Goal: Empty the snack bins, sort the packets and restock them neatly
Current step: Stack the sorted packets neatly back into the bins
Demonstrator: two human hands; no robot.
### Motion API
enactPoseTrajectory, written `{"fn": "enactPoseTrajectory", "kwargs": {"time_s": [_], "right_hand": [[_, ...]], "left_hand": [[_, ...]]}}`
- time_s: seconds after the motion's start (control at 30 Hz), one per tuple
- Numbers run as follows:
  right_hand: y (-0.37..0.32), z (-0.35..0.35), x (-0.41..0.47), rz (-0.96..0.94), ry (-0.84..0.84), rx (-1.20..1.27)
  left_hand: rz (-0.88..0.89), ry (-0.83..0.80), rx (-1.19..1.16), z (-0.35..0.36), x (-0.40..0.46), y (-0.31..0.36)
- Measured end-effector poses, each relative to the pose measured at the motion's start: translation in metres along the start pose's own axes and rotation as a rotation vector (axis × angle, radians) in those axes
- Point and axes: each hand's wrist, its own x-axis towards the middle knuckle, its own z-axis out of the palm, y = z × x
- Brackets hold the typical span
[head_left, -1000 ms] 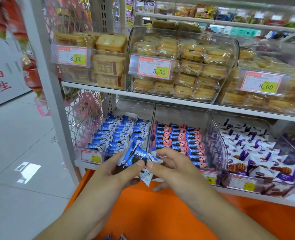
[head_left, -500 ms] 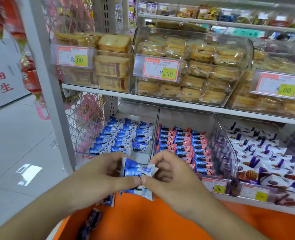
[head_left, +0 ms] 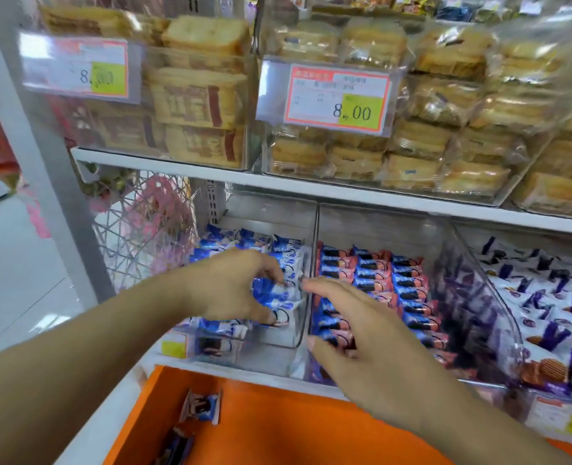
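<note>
My left hand (head_left: 234, 286) reaches into the clear left bin (head_left: 279, 335) and grips a small stack of blue-and-white packets (head_left: 276, 295) between thumb and fingers. My right hand (head_left: 351, 333) hovers beside it with straight fingers over the middle bin's pink-and-blue packets (head_left: 402, 290), holding nothing; its fingertips reach the divider between the two bins. More blue packets (head_left: 244, 239) lie in rows behind my left hand. The right bin (head_left: 479, 297) holds purple-and-white packets (head_left: 546, 310).
An orange surface (head_left: 294, 427) below the shelf carries loose blue packets (head_left: 200, 406). Clear bins of wrapped cakes (head_left: 422, 129) with price tags (head_left: 340, 95) fill the upper shelf. A grey upright post (head_left: 43, 156) and a wire basket (head_left: 143, 236) stand at left.
Both hands held the blue packets above the orange surface; now my left hand has carried them into the left bin and my right hand has let go and spread open.
</note>
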Motion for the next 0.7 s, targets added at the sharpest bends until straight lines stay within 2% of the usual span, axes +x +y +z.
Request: {"fn": "enactPoseTrajectory", "kwargs": {"time_s": [0.1, 0.3, 0.5, 0.7], "right_hand": [[0.008, 0.004, 0.001, -0.023, 0.032, -0.006], [0.016, 0.01, 0.002, -0.046, 0.051, -0.009], [0.014, 0.011, 0.002, -0.046, 0.065, 0.005], [0.014, 0.013, 0.001, -0.035, 0.065, 0.0]], "left_hand": [[0.024, -0.011, 0.083, 0.024, 0.02, -0.004], [0.049, 0.116, 0.163, 0.049, 0.03, -0.02], [0.025, 0.23, 0.139, 0.049, 0.024, -0.018], [0.017, 0.193, 0.261, 0.049, 0.023, -0.016]]}}
